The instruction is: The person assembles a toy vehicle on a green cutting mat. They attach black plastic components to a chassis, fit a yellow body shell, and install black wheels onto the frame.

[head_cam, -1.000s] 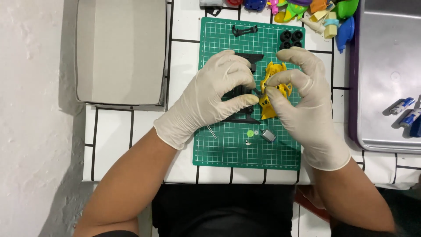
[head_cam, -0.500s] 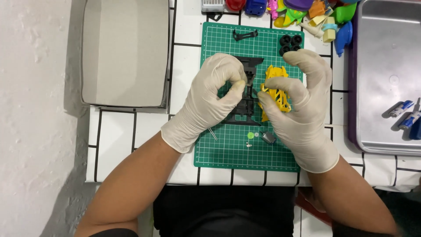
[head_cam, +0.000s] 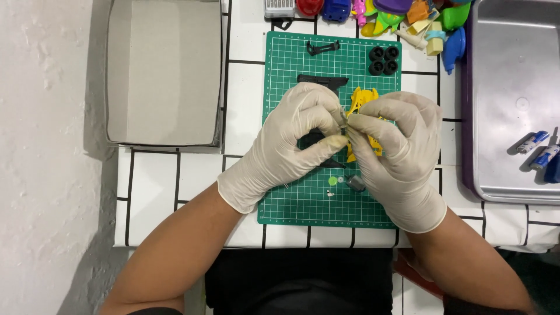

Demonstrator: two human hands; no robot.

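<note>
both gloved hands meet over the green cutting mat [head_cam: 291, 204]: left hand [head_cam: 286, 146] and right hand [head_cam: 396, 151] fingertips pinched together on a small grey part [head_cam: 343, 119], raised clear of the yellow piece [head_cam: 363, 100] beneath for close handling.

1. A cutting mat [head_cam: 291, 204] lay on the tiled table [head_cam: 157, 192], in front of the person.
2. The left hand [head_cam: 286, 143] and right hand [head_cam: 396, 151] met over the middle of the mat, fingertips touching.
3. A plastic frame [head_cam: 363, 102] sat under the right hand, and a flat plate [head_cam: 321, 80] lay just behind the left hand.
4. A small motor [head_cam: 354, 183] and tiny loose bits [head_cam: 332, 181] lay on the mat in front of the hands.
5. Four wheels [head_cam: 383, 60] sat clustered at the mat's far right corner, with a thin bar [head_cam: 322, 47] to their left.
6. A shallow box [head_cam: 163, 73] stood left of the mat.
7. A metal tray [head_cam: 507, 87] stood right of the mat, with batteries [head_cam: 539, 150] in it.
8. A heap of toy parts [head_cam: 420, 17] lay behind the mat.
</note>
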